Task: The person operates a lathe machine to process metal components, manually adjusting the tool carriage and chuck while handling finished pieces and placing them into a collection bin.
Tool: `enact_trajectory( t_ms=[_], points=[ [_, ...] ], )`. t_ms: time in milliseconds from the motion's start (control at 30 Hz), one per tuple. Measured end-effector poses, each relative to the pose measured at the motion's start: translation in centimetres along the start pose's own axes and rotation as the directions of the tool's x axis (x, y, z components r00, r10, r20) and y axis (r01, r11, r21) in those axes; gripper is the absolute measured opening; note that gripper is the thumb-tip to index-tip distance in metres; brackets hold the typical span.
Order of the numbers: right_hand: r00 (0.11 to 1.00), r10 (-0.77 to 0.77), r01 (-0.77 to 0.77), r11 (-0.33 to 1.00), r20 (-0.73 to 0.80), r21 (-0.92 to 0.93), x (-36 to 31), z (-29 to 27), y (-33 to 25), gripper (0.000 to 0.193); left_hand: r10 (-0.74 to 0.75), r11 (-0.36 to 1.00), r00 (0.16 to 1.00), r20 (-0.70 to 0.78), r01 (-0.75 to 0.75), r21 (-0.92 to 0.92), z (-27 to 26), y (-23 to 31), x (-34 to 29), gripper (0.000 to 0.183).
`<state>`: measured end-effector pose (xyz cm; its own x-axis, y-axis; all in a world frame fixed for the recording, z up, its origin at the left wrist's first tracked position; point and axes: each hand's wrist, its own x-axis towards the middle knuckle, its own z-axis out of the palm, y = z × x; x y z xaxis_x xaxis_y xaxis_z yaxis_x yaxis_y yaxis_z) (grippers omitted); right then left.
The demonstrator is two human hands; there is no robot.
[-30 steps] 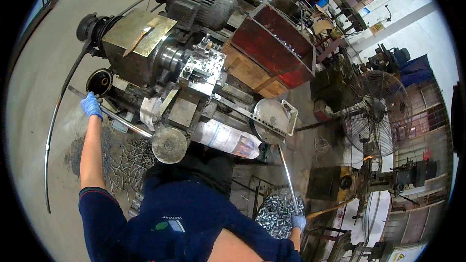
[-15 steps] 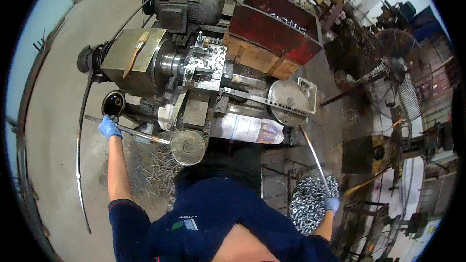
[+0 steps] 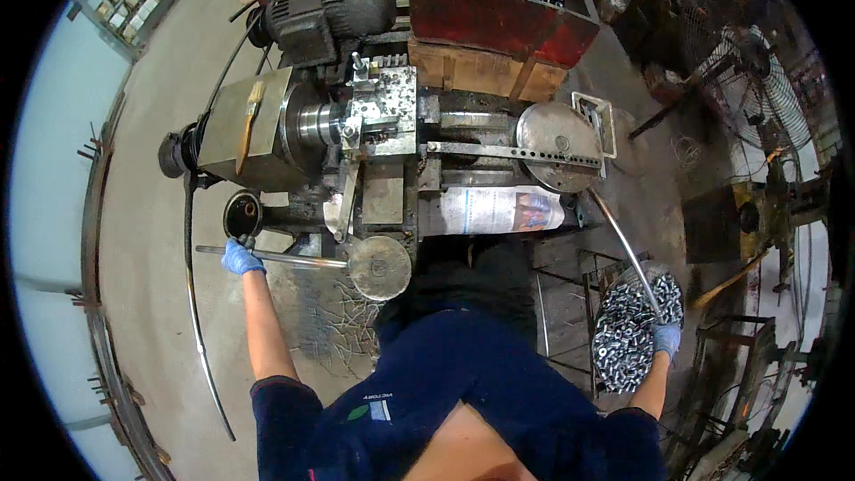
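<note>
Left hand (image 3: 239, 257): blue glove, fingers curled narrow round the left rod (image 3: 298, 259), short of its free end.
Left rod: near left of the machine; long axis left-right, almost level; free end points left past my hand, right end at the small disc (image 3: 380, 268).
Right hand (image 3: 666, 338): blue glove, fingers wrapped on the near end of the right rod (image 3: 626, 240); exact finger placement too small to tell.
Right rod: right side; long axis slants far-left to near-right, far end at the large disc (image 3: 550, 135), near end pointing into my hand.
Metal pieces (image 3: 623, 343): small, silvery, heaped just left of my right hand, under the right rod's near part.
Perforated bar (image 3: 481, 151): long axis left-right, right end across the large disc.
Cup (image 3: 228, 214): round, dark inside, just far of my left hand.
Brush (image 3: 246, 134): on the housing (image 3: 215, 138), bristles far, handle near.
Printed sheet (image 3: 485, 211): long axis left-right, between rods.
Red bin (image 3: 499, 27): far side, on a wooden crate (image 3: 485, 73).
</note>
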<state>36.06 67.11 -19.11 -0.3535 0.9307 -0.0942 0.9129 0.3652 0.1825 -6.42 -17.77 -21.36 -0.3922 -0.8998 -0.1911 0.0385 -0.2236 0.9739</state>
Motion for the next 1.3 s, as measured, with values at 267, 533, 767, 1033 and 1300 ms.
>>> enact_trajectory(
  t_ms=[267, 533, 767, 1033, 1300],
  points=[
    [0.998, 0.026, -0.024, 0.999, 0.058, -0.045, 0.1, 0.5, 0.3, 0.052, -0.021, 1.000, 0.999, 0.036, 0.022, -0.011, 0.3, 0.8, -0.9, 0.015],
    [0.990, 0.107, -0.111, 0.993, 0.089, 0.044, -1.2, -0.9, -0.7, 0.041, -0.027, 0.999, 0.999, 0.026, 0.028, -0.042, -0.1, 0.7, -0.7, 0.017],
    [0.997, 0.070, -0.070, 0.997, 0.040, 0.009, -0.7, 1.1, 0.7, 0.040, -0.033, 0.999, 0.999, 0.034, 0.034, -0.036, 0.3, 0.7, -1.0, 0.016],
    [0.995, 0.094, -0.096, 0.994, 0.037, 0.057, -1.4, 0.9, 0.3, 0.040, -0.024, 0.999, 0.999, 0.031, 0.025, -0.046, 0.2, 0.3, -0.4, 0.017],
    [0.992, 0.116, -0.117, 0.993, 0.048, 0.014, -1.7, 1.2, 0.3, 0.038, -0.026, 0.999, 0.998, 0.054, 0.028, -0.046, 0.3, 0.4, -0.7, 0.018]
  ],
)
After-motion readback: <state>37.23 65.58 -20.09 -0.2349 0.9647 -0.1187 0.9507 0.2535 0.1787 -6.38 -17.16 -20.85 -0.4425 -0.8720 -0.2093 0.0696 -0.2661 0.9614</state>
